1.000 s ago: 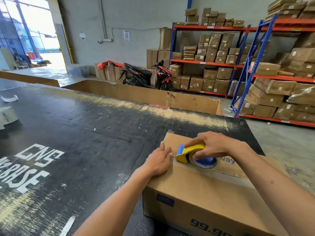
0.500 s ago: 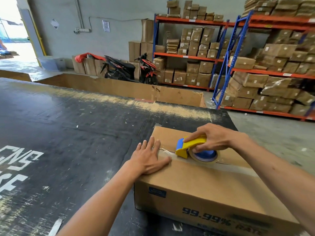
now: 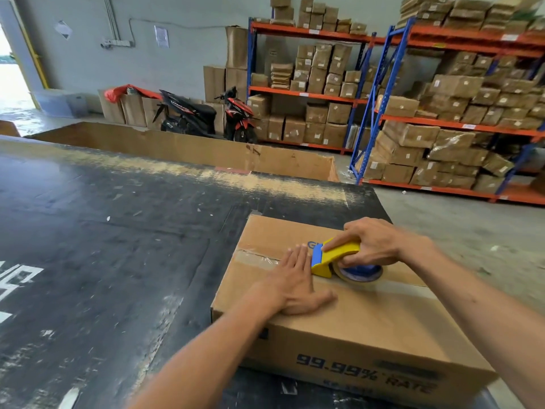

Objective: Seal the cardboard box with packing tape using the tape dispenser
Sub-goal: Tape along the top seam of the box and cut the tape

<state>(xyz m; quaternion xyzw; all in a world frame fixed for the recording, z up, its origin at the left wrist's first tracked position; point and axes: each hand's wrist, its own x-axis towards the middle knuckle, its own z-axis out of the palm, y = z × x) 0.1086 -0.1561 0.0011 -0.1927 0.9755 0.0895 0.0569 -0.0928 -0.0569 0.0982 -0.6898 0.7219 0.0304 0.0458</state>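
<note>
Brown rectangular cardboard box (image 3: 339,329) lying closed on the near right corner of the black scuffed worktable (image 3: 118,261), blue "99.99%" print showing on its near side. Left hand (image 3: 295,283) lying flat and fully open on the box top, palm down, fingers stretched forward and thumb splayed to the right, gripping nothing, only pressing on the cardboard. Just ahead of those fingertips, a strip of clear glossy packing tape (image 3: 259,258) sitting wrinkled along the centre seam and running away to the box's left edge. Touching the fingertips on their right side, the yellow plastic tape dispenser (image 3: 333,258) with its blue front blade resting on the seam, a blue-cored roll of tape under its rear. Right hand (image 3: 374,243) curled closed over the dispenser from above, fingers wrapping the yellow body and thumb tucked against the roll. Behind that hand, the seam continuing rightward under a paler band of tape. Beyond both hands, the far edge of the table worn down to bare wood. Past it, a long low open cardboard bin (image 3: 191,149) standing on the floor. Farther off, beyond the left hand, a black and red scooter (image 3: 203,115) parked by the grey wall; beyond the right hand, blue and orange steel shelving racks (image 3: 383,93) carrying stacked brown cartons.
</note>
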